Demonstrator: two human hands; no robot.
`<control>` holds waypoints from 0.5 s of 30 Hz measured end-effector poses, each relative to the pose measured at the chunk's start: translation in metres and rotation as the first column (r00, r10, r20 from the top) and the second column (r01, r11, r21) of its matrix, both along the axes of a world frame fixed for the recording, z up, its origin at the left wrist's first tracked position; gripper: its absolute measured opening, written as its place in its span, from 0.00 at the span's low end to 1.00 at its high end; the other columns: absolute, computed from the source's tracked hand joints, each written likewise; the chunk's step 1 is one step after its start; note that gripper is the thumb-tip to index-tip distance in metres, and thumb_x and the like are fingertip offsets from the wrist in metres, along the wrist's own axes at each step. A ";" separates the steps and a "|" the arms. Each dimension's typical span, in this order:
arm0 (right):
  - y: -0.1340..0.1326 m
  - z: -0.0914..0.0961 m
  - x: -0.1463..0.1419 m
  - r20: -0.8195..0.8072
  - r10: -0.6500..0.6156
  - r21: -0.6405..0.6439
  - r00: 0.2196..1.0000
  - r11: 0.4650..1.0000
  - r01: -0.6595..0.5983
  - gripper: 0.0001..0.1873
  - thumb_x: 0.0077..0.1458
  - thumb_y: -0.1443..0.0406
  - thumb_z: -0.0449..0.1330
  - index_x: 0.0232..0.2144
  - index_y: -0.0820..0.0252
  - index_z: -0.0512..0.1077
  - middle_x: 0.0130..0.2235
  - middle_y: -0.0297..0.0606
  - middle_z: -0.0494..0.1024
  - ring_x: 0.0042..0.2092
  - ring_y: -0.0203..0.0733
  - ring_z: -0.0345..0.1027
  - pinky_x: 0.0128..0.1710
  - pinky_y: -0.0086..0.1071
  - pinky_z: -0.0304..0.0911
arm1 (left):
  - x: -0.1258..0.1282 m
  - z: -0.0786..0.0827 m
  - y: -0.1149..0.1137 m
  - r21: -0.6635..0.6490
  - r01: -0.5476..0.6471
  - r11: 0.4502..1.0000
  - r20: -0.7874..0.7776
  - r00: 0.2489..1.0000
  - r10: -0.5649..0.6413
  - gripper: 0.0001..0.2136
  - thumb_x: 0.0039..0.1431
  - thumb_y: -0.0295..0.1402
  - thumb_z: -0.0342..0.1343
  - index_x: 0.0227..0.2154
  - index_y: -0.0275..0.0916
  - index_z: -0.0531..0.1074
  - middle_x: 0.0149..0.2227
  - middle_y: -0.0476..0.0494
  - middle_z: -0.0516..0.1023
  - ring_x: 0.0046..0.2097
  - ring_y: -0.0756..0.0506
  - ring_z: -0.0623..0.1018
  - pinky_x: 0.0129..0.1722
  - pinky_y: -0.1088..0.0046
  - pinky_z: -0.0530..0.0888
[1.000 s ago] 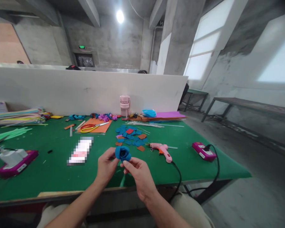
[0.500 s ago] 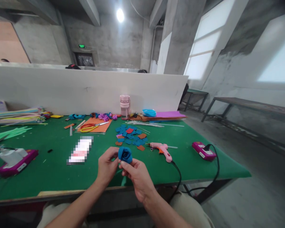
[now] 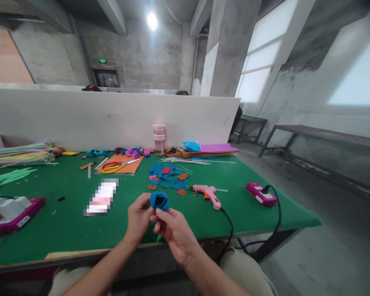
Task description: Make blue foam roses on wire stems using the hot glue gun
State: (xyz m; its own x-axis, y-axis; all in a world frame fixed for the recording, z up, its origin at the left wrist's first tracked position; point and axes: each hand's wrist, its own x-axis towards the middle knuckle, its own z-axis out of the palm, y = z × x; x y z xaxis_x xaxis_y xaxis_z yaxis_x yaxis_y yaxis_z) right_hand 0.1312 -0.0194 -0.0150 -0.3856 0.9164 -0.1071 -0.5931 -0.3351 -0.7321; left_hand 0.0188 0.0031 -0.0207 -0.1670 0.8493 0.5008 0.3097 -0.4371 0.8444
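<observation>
A small blue foam rose (image 3: pixel 159 201) is held above the near edge of the green table (image 3: pixel 64 222). My left hand (image 3: pixel 139 217) pinches its left side with thumb and fingers. My right hand (image 3: pixel 174 231) grips it from below and from the right, fingers curled under the bloom. A green stem piece shows just below my hands. A pile of blue and orange foam squares (image 3: pixel 168 179) lies beyond the rose, and a pink glue gun (image 3: pixel 207 193) rests to its right.
Orange-handled scissors (image 3: pixel 119 165) lie on an orange sheet. Purple power strips sit at the left (image 3: pixel 17 213) and right (image 3: pixel 261 195). A pink bottle (image 3: pixel 159 137) stands by the white partition (image 3: pixel 111 119). Stacked foam sheets (image 3: pixel 18 150) lie far left.
Both hands stayed on the blue rose, which shifted slightly and turned a little between my fingers. The view drifted a bit to the right.
</observation>
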 end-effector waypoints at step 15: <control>0.001 -0.001 0.001 0.180 0.006 0.084 0.984 0.996 -0.021 0.12 0.37 0.62 0.67 0.25 0.63 0.72 0.24 0.31 0.72 0.20 0.26 0.58 0.22 0.23 0.53 | 0.001 0.000 0.004 -0.210 -0.006 0.978 0.227 0.972 0.055 0.02 0.41 0.28 0.60 0.21 0.37 0.72 0.18 0.53 0.71 0.22 0.51 0.70 0.24 0.77 0.66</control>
